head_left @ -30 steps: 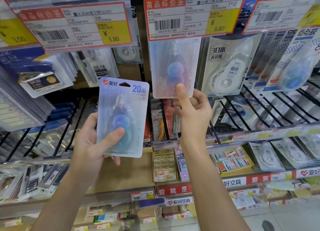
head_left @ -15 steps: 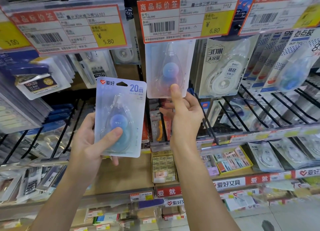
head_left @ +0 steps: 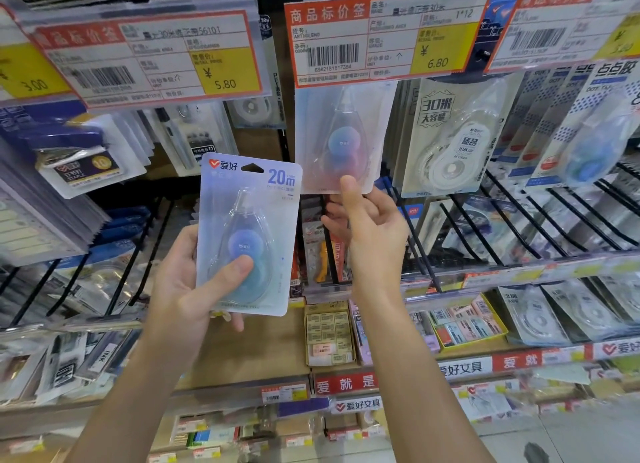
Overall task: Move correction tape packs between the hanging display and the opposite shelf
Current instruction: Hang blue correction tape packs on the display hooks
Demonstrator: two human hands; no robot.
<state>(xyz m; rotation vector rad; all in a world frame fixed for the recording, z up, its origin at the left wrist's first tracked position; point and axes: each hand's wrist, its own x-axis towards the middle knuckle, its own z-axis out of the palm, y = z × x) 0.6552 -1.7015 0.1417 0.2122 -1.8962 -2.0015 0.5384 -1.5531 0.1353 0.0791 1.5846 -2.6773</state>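
Little has moved: left hand grips one pack, right hand pinches the hanging pack, which should slide straight off its peg.

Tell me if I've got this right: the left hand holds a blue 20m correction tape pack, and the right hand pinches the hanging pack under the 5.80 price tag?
Not quite. The head view shows the right hand pinching the translucent hanging pack under the 6.80 price tag, not 5.80. The left hand does hold the blue 20m correction tape pack.
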